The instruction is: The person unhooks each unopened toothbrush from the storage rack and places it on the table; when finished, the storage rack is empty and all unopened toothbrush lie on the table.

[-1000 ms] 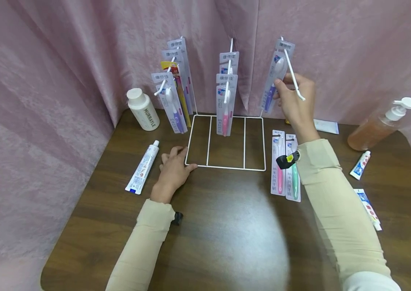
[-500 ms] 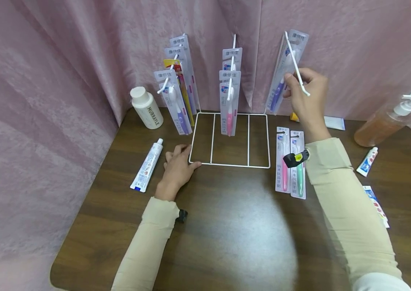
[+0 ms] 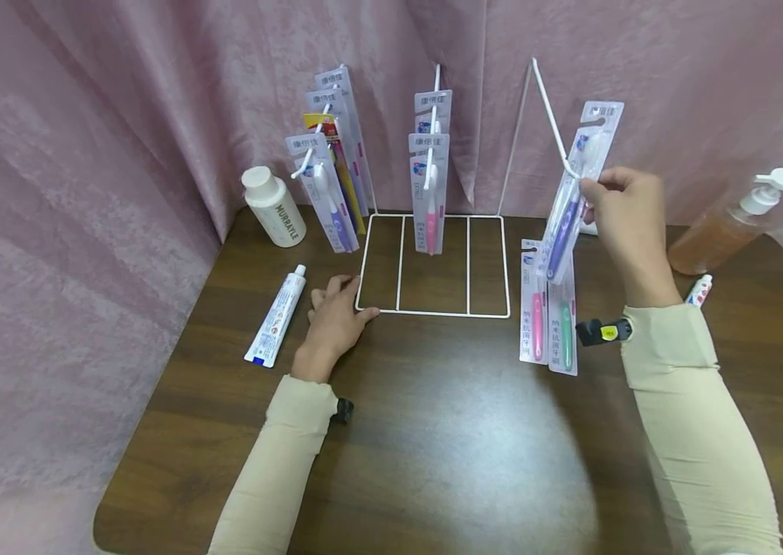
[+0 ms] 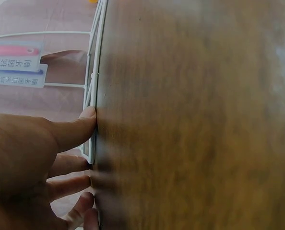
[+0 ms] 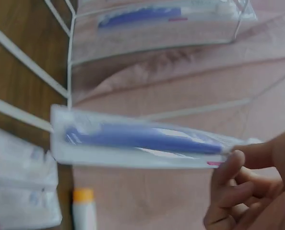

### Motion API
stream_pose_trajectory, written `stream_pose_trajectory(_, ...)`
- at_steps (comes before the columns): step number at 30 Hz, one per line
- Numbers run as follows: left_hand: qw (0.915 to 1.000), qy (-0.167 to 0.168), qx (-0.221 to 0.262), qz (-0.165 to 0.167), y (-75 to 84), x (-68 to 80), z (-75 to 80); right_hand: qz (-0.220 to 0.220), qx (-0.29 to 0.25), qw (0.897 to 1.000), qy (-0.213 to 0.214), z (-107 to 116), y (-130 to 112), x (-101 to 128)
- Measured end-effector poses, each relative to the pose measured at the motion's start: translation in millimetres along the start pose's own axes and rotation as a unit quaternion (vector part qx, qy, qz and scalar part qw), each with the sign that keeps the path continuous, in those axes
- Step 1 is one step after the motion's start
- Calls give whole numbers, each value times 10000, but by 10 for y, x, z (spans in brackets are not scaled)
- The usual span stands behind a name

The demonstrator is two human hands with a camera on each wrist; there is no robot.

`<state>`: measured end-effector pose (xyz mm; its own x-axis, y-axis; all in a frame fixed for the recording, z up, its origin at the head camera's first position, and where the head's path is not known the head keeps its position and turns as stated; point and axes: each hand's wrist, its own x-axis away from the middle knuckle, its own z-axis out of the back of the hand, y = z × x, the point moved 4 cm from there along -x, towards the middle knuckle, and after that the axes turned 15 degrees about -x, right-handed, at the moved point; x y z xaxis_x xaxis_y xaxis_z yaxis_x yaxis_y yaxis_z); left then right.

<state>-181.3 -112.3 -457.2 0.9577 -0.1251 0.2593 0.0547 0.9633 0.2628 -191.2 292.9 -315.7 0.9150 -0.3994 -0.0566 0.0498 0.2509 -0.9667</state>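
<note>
Now the right hand (image 3: 623,212) pinches a purple toothbrush pack (image 3: 572,208) just off the rack's right hook (image 3: 558,131); the left hand (image 3: 332,320), fingers relaxed, steadies the rack base (image 3: 433,312); other packs remain hanging.

The right hand (image 3: 623,208) has moved rightward and slightly lower, away from the white wire hook (image 3: 549,116). The purple toothbrush pack (image 3: 575,193) it pinches has slid off that hook, which now stands bare to the hand's left. The pack hangs tilted from the fingers, above the two packs lying on the table (image 3: 433,432).
</note>
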Motion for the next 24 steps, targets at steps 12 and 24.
stream_pose_trajectory(12,10000,4,22,-9,-24,-13,1,-1450,1861,9604,-1481,427,850,373)
stream_pose_trajectory(24,10000,-22,-13,-44,1,-7,-12,-2209,1675,9491,-1493,469,1273,374)
